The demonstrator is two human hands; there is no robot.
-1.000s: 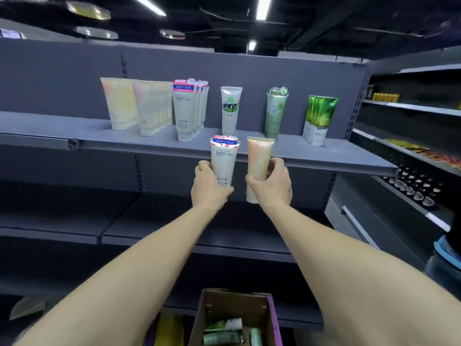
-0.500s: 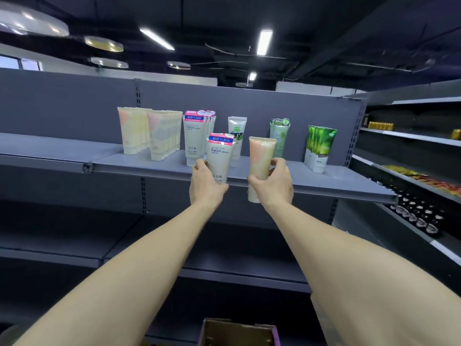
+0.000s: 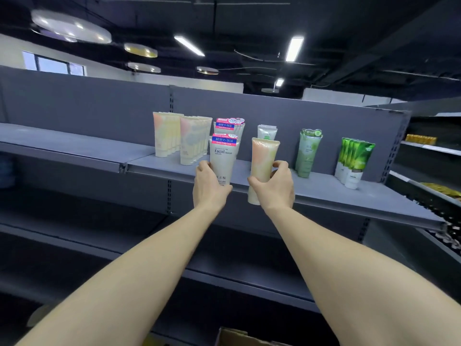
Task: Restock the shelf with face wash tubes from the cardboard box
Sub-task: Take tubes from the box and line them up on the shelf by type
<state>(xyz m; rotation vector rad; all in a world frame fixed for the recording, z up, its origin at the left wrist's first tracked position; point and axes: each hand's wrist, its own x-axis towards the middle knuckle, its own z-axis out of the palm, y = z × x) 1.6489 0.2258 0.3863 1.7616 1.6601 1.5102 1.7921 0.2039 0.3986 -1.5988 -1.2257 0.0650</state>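
Two tubes are up at shelf height, one in each fist. Nearest, at the bottom edge of the view, only the top flap of the cardboard box shows; its contents are hidden. Further out, the left hand is wrapped tight around the lower part of a white Facial cleanser tube, held upright with its foot about level with the front edge of the shelf. The right hand is closed around a peach-and-green tube, also upright, its cap end hanging below that front edge.

This looks like the placing step: both tubes carried, neither set down. Next, each likely goes to its own kind, the white tube into the pink-topped row directly behind it, the peach one leftward to the pastel rows, so the right hand would have to cross past the left or wait its turn.

Bare shelf lies along the front edge and between the rows. Beyond, a white-and-green tube, pale green tubes and bright green tubes stand toward the right end, well apart.
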